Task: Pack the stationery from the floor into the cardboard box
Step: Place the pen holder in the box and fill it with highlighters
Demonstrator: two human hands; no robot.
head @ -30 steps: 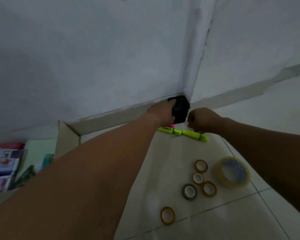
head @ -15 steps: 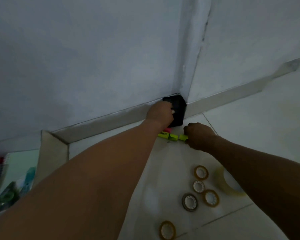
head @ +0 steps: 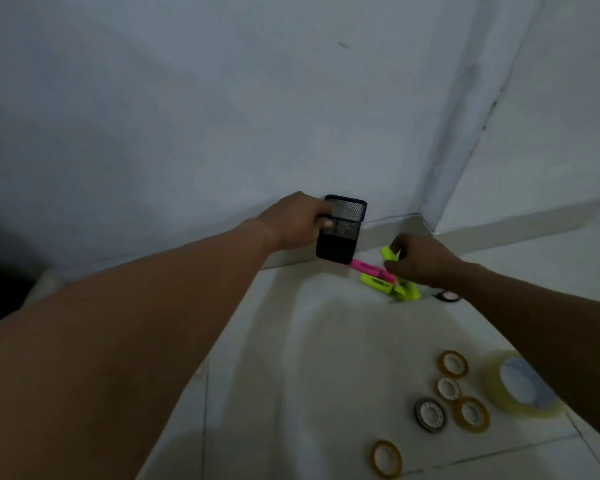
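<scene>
Left hand [head: 291,221]: fingers closed around the rim of the black mesh cup [head: 342,230]; it holds the cup tilted, just in front of the far wall.
Right hand [head: 420,259]: fingers pinched on one yellow-green highlighter [head: 388,253], which stands up from the fingers, just right of the cup.
Other highlighters: one pink highlighter [head: 371,270] and the green highlighters [head: 392,287] lie on the floor [head: 309,341], touching each other, under the right hand and near the corner.
Edges: the grey skirting [head: 499,233] runs along both walls and meets in the corner [head: 421,220], just far of the right hand.
Open room: a wide bare tile area lies between the two forearms, near of the highlighters.
Tapes: five small tape rings [head: 430,414] lie flat, near right, apart from each other; one big clear tape roll [head: 520,386] is just right of them, partly hidden by the right forearm. One more small ring [head: 447,296] lies right of the highlighters.
Materials: cup is metal mesh with a solid base; floor is smooth pale tile with thin joints.
Box: I cannot tell; not clear in this view.
</scene>
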